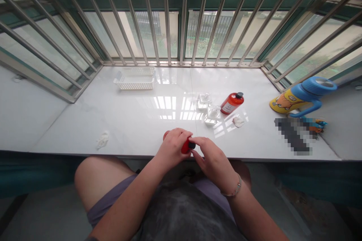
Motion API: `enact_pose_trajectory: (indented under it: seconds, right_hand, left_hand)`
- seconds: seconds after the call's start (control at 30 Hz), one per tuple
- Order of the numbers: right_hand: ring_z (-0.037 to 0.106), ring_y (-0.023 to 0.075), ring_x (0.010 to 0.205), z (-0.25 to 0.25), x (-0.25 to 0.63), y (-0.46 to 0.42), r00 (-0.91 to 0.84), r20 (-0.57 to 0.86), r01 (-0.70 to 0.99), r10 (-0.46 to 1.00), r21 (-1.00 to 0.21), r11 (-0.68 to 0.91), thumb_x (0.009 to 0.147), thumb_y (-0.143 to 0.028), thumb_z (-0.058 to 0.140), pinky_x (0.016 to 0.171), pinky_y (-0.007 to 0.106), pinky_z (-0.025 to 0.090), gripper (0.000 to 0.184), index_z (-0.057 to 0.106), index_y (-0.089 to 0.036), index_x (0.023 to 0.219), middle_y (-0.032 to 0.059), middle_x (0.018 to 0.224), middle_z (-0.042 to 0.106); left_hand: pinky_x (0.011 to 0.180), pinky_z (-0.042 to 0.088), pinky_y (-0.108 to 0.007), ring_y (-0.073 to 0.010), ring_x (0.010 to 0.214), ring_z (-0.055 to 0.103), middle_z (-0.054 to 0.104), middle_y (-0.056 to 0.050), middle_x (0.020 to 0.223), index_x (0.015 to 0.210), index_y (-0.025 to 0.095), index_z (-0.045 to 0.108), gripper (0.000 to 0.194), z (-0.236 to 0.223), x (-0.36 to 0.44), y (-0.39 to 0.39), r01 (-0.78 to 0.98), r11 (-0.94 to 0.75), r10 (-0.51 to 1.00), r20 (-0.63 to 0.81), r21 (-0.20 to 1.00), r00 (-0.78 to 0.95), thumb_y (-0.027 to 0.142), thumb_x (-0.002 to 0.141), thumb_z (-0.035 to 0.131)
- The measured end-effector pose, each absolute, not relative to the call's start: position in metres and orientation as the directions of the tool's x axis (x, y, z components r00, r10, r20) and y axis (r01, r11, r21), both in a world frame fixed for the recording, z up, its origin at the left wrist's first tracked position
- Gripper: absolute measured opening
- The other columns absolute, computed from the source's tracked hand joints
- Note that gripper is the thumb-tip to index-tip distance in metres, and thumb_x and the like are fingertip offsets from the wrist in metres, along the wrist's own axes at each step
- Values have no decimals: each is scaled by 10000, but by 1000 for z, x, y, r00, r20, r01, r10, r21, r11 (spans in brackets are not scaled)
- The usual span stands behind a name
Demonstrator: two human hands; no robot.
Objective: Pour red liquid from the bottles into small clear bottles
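Note:
My left hand [173, 144] is wrapped round a red bottle [185, 147] that lies tilted on its side at the table's front edge. Part of the bottle is hidden under the fingers. At its right end is a black cap [192, 145], with the thumb and forefinger of my right hand [210, 158] closed about it. Beyond my hands stands a second red bottle [231, 104] with a black cap and a pale label. Beside it are two clear containers, one nearer [212, 115] and one farther [204, 101]. A crumpled white tissue [238, 121] lies close by.
A white perforated basket [137, 84] sits at the back left of the glossy white table [85, 120]. Another crumpled tissue [102, 140] lies front left. On the right are a blue and yellow flask [296, 96] and a pixelated dark object [294, 135]. Metal bars [183, 30] close the back.

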State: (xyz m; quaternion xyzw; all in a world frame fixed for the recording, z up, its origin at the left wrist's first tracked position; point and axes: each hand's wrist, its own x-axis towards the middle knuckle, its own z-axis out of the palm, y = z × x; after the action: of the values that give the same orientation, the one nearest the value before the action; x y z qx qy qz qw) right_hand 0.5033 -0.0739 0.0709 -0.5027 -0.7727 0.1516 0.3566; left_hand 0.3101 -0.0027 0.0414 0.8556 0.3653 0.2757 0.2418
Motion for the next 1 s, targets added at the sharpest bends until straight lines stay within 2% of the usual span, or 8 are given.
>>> enact_pose_trajectory:
  seconds: [0.23,0.43,0.53,0.67,0.73,0.83,0.93,1.0]
  right_hand:
    - [730,263,1126,61,493,-70,-136,469,661,873,-613,433,1051,-89,509,952,472,648,208,545,-265,1157,108,1201,737]
    - [707,270,1169,62,486,-63,-106,478,648,872,-632,425,1030,-60,510,965,478,628,216,471,-272,1040,123,1226,716]
    - [698,265,1171,75,494,-65,-141,452,635,881,-642,430,1041,-81,497,969,466,618,195,477,-273,1012,112,1216,708]
    - [701,268,1143,100,527,-71,-106,373,705,922,-625,334,1064,-187,538,965,443,599,86,523,-270,1084,98,1181,695]
    - [719,267,1044,112,551,-72,-58,308,770,949,-591,239,1053,-264,593,896,414,598,111,550,-267,1156,81,1110,701]
    - [735,265,951,122,591,-69,-16,239,851,971,-507,139,1034,-341,620,799,377,575,155,565,-262,1157,70,1055,719]
    - [735,268,910,125,626,-58,44,228,911,973,-408,55,1004,-373,635,748,362,537,198,560,-259,1147,67,1042,728]
    - [719,265,870,122,644,-48,96,227,937,969,-349,-11,981,-375,648,722,355,505,196,558,-261,1114,59,1011,722]
  left_hand:
    - [998,554,-467,-290,1139,690,724,-61,1204,1252,292,630,535,43,309,-1,520,-557,812,292,648,506,154,774,828]
    - [1044,568,-516,-307,1191,672,712,-83,1253,1281,274,600,567,40,316,-6,543,-525,844,322,655,428,117,786,827]
    - [1148,534,-584,-356,1375,599,608,-149,1461,1454,280,510,792,47,315,-12,500,-546,825,327,672,462,190,777,911]
    - [1264,424,-664,-423,1600,372,324,-200,1736,1649,335,307,1140,64,300,-21,445,-609,760,323,656,564,486,747,987]
    - [1270,435,-635,-395,1599,390,346,-186,1732,1638,337,345,990,69,284,-23,469,-609,769,332,639,547,469,842,919]
    - [1220,505,-574,-342,1500,530,524,-152,1614,1468,304,556,536,66,249,-22,556,-570,817,343,605,464,333,978,770]
    - [1085,595,-486,-287,1249,704,737,-97,1311,1185,278,703,164,54,206,-25,620,-534,845,344,574,410,317,1030,669]
    - [976,618,-405,-254,1061,754,793,-66,1091,1021,259,727,140,45,177,-31,666,-493,870,301,560,391,360,1048,633]
